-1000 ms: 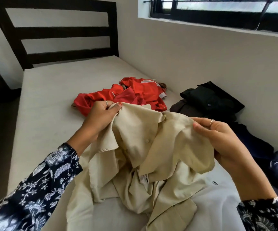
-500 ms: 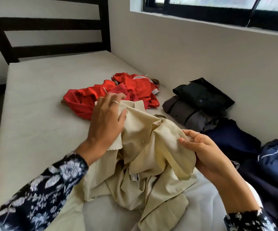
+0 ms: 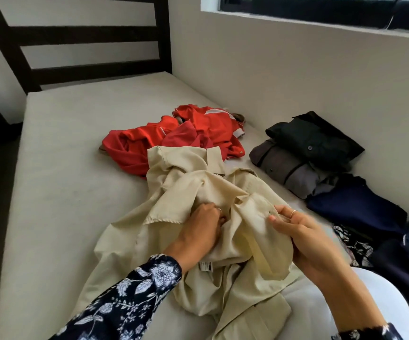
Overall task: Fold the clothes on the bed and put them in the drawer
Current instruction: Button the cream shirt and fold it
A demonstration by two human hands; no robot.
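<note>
My left hand (image 3: 202, 233) and right hand (image 3: 304, 238) both gripping one crumpled beige cotton shirt (image 3: 186, 187) on bed (image 3: 63, 155); one red garment (image 3: 174, 138) lying beyond, three folded dark garments (image 3: 321, 158) lying rightward.

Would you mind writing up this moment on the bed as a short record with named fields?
in hand: beige shirt, crumpled on the bed
left hand: grips shirt fabric near the middle
right hand: pinches a fold of the shirt
unfolded: red garment, beyond the shirt
folded: black shirt on grey shirt, by the wall
also: navy garment beside them
drawer: not in view
</note>
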